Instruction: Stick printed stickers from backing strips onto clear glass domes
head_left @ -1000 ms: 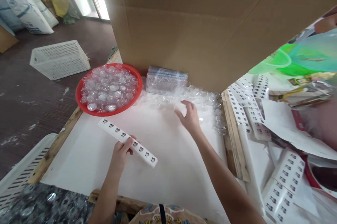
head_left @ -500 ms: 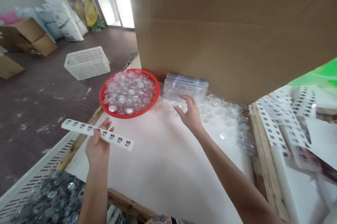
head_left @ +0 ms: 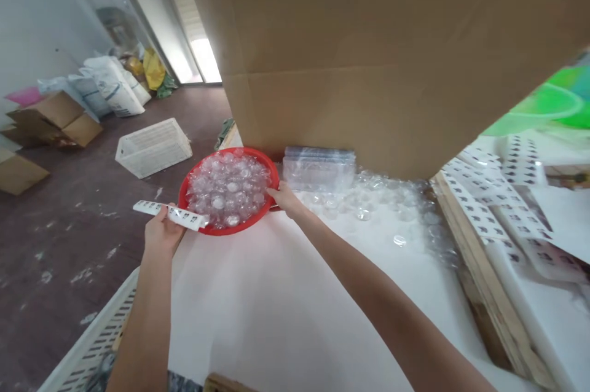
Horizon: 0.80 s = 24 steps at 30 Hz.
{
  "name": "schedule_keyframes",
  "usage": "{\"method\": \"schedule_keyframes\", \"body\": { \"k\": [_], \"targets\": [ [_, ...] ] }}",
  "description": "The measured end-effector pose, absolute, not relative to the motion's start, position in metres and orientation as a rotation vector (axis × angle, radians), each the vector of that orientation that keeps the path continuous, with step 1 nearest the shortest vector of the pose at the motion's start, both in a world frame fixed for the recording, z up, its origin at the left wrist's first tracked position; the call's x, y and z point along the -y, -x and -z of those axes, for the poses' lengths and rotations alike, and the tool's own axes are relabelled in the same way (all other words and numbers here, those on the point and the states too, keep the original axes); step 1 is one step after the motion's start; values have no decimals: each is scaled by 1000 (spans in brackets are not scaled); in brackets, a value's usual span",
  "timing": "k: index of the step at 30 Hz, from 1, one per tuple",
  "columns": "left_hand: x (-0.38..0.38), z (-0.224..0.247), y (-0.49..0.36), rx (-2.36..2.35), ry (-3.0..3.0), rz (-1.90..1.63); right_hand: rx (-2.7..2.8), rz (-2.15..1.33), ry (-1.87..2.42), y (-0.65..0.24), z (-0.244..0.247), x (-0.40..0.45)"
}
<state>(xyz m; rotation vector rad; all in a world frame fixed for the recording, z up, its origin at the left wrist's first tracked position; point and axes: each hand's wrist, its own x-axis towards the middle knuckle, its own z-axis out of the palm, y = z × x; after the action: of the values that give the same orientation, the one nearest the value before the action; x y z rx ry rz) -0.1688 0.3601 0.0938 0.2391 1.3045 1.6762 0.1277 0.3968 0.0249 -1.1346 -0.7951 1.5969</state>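
Observation:
A red basin (head_left: 229,232) full of clear round plastic pieces (head_left: 230,186) stands at the far left corner of the white tabletop (head_left: 267,294). My left hand (head_left: 162,233) pinches a white strip with small dark printed figures (head_left: 184,218), which lies across the basin's near left edge. On the basin's right side, my right hand (head_left: 284,198) grips the rim, thumb over the top and fingers partly hidden beneath. Just right of the basin is a stack of clear plastic trays (head_left: 319,169).
A large cardboard sheet (head_left: 345,60) rises behind the table. Loose clear pieces (head_left: 391,201) lie along the back right. Printed strips (head_left: 479,211) lie beyond the wooden edge (head_left: 498,275). White crates (head_left: 154,147) are on the floor and at lower left.
My right hand has moved left from above the table by the trays and taken hold of the basin's rim. My left hand has brought the strip up to the basin. The view has shifted.

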Motion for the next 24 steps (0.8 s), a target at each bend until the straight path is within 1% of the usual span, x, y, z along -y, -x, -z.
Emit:
{"method": "schedule_keyframes", "body": {
  "k": [6,10,14,20,24],
  "targets": [
    [-355,-122,159,-1335,-343,-1675,692,-1637,1181,-135,-23,-379],
    [-351,-145,147,-1369,-546,-1644,591,-1716,1103,-143,-13,-354],
    [-348,-166,124,-1354,-597,-1625,461,-1774,1013,-147,-1,-331],
    [-342,-192,88,-1259,-696,-1532,335,-1810,917,-151,12,-312],
    [-343,-201,72,-1311,-751,-1446,308,-1808,918,-155,21,-307]
  ]
}}
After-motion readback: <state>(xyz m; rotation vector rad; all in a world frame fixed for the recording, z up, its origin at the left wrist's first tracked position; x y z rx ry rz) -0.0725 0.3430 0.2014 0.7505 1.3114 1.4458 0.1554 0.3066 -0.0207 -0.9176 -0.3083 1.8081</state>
